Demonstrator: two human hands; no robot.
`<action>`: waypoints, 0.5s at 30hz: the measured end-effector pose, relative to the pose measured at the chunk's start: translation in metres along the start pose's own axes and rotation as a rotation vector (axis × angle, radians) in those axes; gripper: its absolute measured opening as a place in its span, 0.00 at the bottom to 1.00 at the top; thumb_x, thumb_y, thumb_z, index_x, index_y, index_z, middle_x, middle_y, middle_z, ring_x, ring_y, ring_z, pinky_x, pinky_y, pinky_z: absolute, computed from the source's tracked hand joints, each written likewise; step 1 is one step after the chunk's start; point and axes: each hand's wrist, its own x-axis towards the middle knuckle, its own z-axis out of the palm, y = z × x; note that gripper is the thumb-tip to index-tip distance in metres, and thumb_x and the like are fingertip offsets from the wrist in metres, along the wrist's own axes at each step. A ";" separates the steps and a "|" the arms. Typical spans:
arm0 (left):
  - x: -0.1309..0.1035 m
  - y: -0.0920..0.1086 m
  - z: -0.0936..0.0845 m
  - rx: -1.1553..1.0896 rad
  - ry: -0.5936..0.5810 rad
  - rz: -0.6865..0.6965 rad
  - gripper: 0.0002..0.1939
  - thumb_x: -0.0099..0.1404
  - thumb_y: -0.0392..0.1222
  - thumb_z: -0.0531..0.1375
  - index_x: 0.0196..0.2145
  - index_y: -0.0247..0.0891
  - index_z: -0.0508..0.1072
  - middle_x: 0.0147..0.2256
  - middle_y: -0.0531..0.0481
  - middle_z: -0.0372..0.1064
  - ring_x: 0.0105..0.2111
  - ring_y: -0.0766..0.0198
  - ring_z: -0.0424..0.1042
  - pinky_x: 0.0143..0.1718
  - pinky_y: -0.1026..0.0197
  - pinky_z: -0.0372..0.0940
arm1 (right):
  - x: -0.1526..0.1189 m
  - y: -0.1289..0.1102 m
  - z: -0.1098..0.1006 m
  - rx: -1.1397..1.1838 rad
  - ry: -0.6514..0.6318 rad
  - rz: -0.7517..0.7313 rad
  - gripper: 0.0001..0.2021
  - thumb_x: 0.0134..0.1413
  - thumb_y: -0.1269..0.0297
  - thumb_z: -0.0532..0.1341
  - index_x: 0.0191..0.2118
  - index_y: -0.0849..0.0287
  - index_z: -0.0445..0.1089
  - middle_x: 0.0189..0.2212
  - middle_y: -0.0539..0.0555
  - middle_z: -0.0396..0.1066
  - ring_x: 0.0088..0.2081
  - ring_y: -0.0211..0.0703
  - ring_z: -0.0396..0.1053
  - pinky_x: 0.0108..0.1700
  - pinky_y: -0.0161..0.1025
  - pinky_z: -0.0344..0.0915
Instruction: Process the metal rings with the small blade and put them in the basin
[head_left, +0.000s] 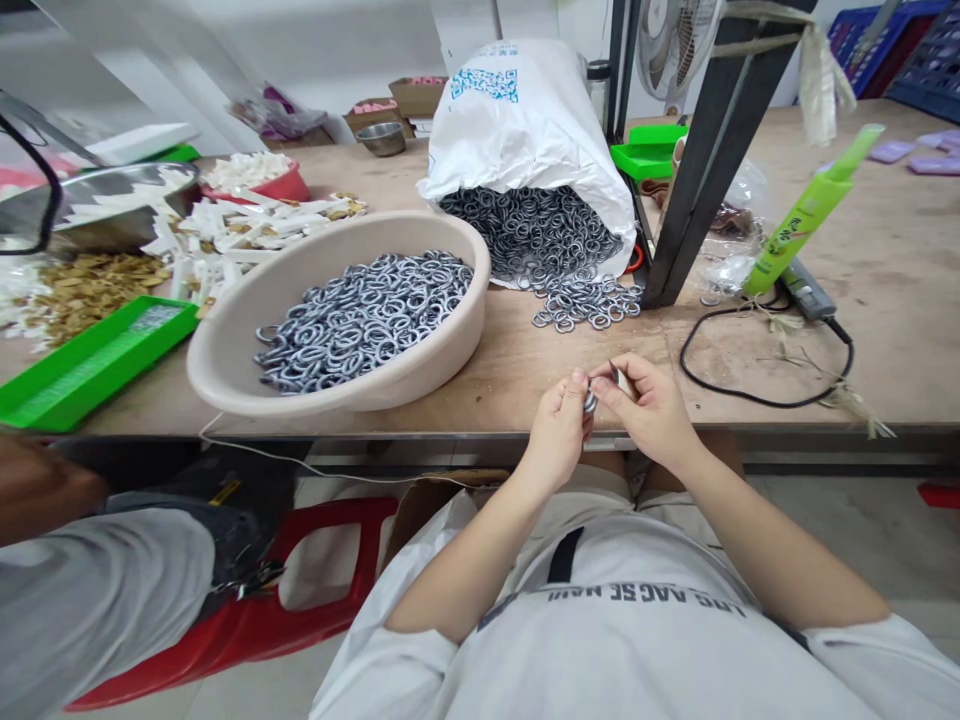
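Close together at the table's front edge, my left hand (561, 422) and my right hand (651, 405) are both closed. Between the fingertips of my left hand is a small grey ring (590, 399); more than one may be there. My right fingers pinch a thin dark piece (614, 373), partly covered, whose kind I cannot make out. Beyond my hands lies a loose pile of grey rings (589, 303), spilling from a white sack (517, 120) on its side. To the left, a large beige basin (337, 395) holds many similar rings.
A dark metal post (694, 165) rises right of the sack. Farther right are a black cable (694, 370) and a yellow-green tube (810, 220). Left of the basin lie a green tray (97, 365) and white strips (217, 230). A co-worker's sleeve (112, 590) shows at lower left.
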 end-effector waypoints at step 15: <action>0.019 0.176 -0.140 1.694 0.746 0.510 0.25 0.65 0.52 0.59 0.57 0.39 0.73 0.56 0.34 0.69 0.54 0.37 0.69 0.53 0.35 0.64 | 0.014 0.043 -0.034 -0.491 -0.002 0.074 0.12 0.59 0.53 0.61 0.41 0.56 0.74 0.33 0.52 0.74 0.34 0.44 0.69 0.37 0.39 0.61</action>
